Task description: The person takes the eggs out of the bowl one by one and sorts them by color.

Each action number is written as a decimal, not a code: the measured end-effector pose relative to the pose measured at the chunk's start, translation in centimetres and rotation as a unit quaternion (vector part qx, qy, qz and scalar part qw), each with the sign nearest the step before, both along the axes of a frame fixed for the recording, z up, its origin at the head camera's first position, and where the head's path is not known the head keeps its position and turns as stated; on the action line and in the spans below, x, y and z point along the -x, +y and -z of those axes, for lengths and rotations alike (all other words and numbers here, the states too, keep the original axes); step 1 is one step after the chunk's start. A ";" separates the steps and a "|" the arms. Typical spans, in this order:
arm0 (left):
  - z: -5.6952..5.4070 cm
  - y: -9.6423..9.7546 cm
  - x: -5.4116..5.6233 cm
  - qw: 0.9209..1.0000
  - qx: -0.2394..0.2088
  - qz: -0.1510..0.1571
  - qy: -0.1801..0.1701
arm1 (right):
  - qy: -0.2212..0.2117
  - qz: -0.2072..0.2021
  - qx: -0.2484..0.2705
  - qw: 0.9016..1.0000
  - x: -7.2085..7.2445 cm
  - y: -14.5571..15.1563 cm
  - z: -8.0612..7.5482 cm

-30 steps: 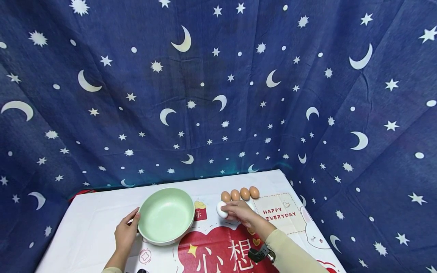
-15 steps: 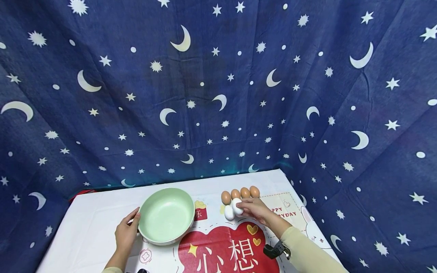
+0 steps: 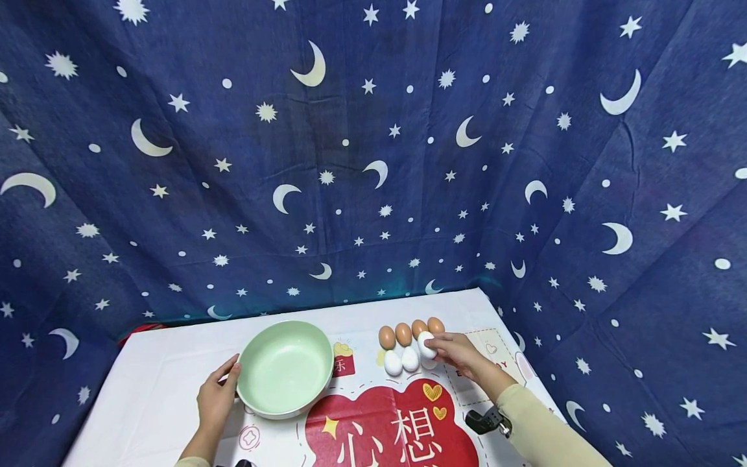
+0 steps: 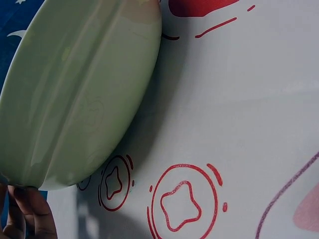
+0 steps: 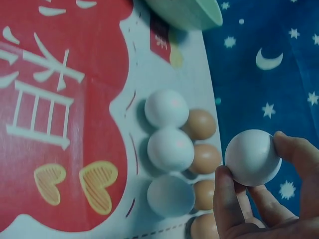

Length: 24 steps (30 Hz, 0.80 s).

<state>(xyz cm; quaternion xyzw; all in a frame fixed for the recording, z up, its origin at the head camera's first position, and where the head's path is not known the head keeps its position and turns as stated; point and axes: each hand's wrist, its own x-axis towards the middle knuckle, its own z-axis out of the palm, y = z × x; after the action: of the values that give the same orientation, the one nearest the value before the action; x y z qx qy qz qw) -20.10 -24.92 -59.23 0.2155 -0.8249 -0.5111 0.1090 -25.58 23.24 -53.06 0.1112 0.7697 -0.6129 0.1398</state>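
My right hand (image 3: 458, 353) holds a white egg (image 5: 252, 157) between thumb and fingertips, raised above the egg rows. Below it on the table lie three more white eggs, among them the left one (image 3: 393, 363) and the middle one (image 3: 410, 359); the third (image 5: 171, 195) is partly covered by the held egg in the head view. Behind them runs a row of several brown eggs (image 3: 387, 337). On the left, my left hand (image 3: 217, 397) grips the near-left side of a light green bowl (image 3: 286, 370), fingertips at its rim; nothing lies inside the bowl.
A white tablecloth (image 3: 157, 383) with a red printed patch (image 3: 388, 431) and lettering covers the table. Blue curtains (image 3: 350, 214) with moons and stars hang close behind the table and along its right side.
My right hand has carried the white egg rightward along the row, uncovering the left and middle white eggs behind it. The left hand and the bowl have stayed put.
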 end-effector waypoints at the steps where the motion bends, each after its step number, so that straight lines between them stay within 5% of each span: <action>1: 0.0 0.0 0.0 1.000 0.000 0.001 -0.001 | 0.002 0.002 0.000 1.000 0.1 0.3 0.1; 24: 0.1 0.0 0.0 1.000 -0.006 -0.006 -0.007 | -0.027 0.054 -0.025 0.998 1.0 4.2 3.2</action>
<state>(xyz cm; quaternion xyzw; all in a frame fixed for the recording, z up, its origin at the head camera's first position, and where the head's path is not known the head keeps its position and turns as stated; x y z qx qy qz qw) -20.06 -24.95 -59.31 0.2247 -0.8215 -0.5136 0.1046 -26.59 27.45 -56.25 0.1724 0.7734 -0.5971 0.1245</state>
